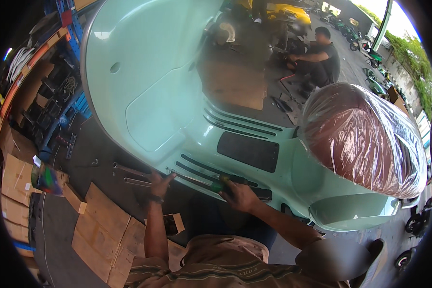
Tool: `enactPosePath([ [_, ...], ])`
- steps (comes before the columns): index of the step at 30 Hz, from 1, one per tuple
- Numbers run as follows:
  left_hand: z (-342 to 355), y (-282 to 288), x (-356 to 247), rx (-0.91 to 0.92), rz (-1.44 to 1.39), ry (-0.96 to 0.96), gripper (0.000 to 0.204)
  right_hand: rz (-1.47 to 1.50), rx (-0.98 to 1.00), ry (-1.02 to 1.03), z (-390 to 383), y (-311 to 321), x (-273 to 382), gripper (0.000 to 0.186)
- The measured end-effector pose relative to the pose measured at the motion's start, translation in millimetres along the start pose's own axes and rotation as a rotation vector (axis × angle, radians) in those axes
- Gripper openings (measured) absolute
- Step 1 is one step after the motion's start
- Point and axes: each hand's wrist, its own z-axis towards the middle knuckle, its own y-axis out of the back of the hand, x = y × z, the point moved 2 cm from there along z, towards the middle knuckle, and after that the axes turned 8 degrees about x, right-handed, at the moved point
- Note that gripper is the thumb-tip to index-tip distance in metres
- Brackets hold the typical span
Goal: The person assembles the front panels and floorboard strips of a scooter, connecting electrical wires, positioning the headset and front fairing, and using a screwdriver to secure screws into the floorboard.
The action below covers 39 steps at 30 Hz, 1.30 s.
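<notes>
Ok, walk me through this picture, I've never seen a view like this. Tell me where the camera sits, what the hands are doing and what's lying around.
The one picture comes from a wide fisheye camera worn on a person's head and looking down, so straight edges bend near the rim. The two bare forearms coming up from the bottom belong to the wearer.

In front is a pale mint-green scooter; its dark red seat is wrapped in clear plastic. The left hand rests at the lower edge of the footboard, by a metal strip. The right hand is closed around a screwdriver with a green and black handle, held against the footboard edge.

Flattened cardboard lies on the dark floor, with shelves of parts on the left. Farther back, another person crouches by other scooters.
</notes>
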Motion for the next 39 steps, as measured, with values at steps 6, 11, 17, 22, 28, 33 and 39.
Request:
enactPosePath([
  [6,-14,1,-18,0.105,-0.067,0.114,0.066,1.028,0.566,-0.896,-1,-17,-22,0.064],
  [11,4,41,53,0.029,-0.141,0.172,0.053,-0.076,0.096,-0.008,18,-8,11,0.06],
  [17,19,-29,-48,-0.411,-1.15,0.063,0.048,-0.236,0.092,-0.031,21,-14,13,0.04],
  [22,19,-40,-37,-0.364,-1.027,-0.037,0.046,0.045,0.235,-0.205,30,-3,15,0.042],
  [28,19,-49,-50,-0.424,-1.114,0.037,0.046,0.199,0.371,-0.348,39,13,12,0.055],
  [33,29,-42,-28,-0.573,-1.06,0.061,0.05,0.3,0.383,-0.427,43,16,8,0.061],
  [39,-14,-59,-32,-0.701,-0.188,0.013,0.031,0.29,0.364,-0.445,24,29,10,0.051],
])
